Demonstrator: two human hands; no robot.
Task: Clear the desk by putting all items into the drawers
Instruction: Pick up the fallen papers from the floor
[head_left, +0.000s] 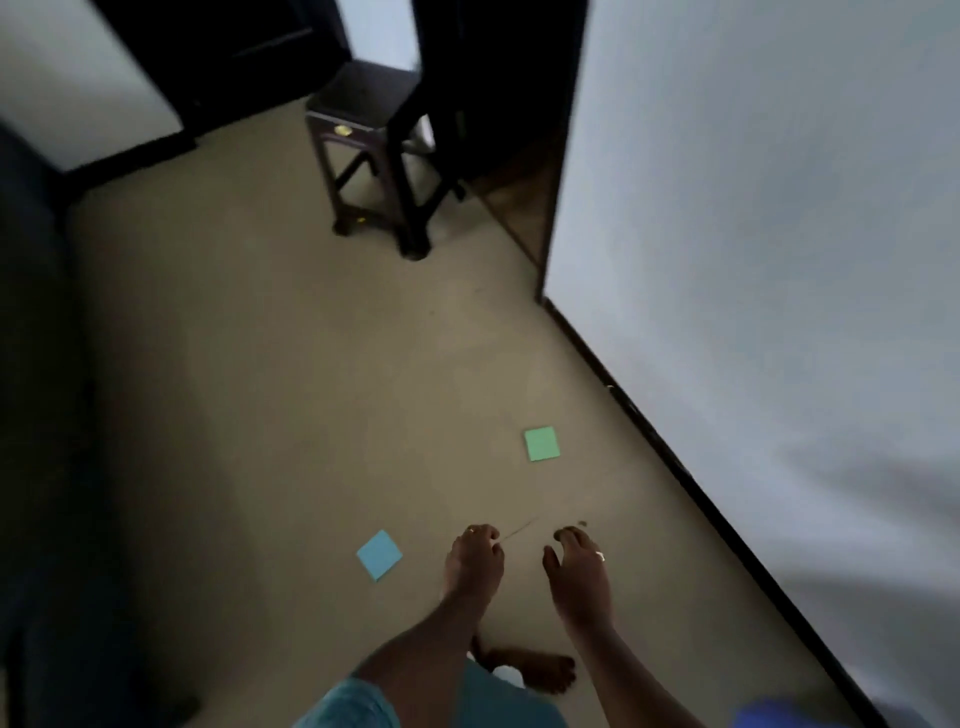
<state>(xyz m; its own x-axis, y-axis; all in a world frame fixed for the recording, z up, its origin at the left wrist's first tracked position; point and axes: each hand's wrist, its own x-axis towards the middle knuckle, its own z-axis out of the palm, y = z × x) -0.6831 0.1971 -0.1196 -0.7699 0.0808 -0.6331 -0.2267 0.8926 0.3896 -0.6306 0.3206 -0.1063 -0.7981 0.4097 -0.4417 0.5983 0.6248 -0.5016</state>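
A blue sticky pad (379, 554) lay flat on the beige floor (260, 415), just left of the left hand (474, 558), whose fingers curled loosely downward, gripping nothing that I could make out. The right hand (574, 569) hung beside it, fingers bent and apart, empty, while a green sticky pad (542, 444) lay farther off near the wall (779, 260).

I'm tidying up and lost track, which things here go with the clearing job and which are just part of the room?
Job:
green sticky note pad on the floor
blue sticky note pad on the floor
left hand, right hand, both lowered toward the floor

Just there:
dark wooden stool
black skirting board
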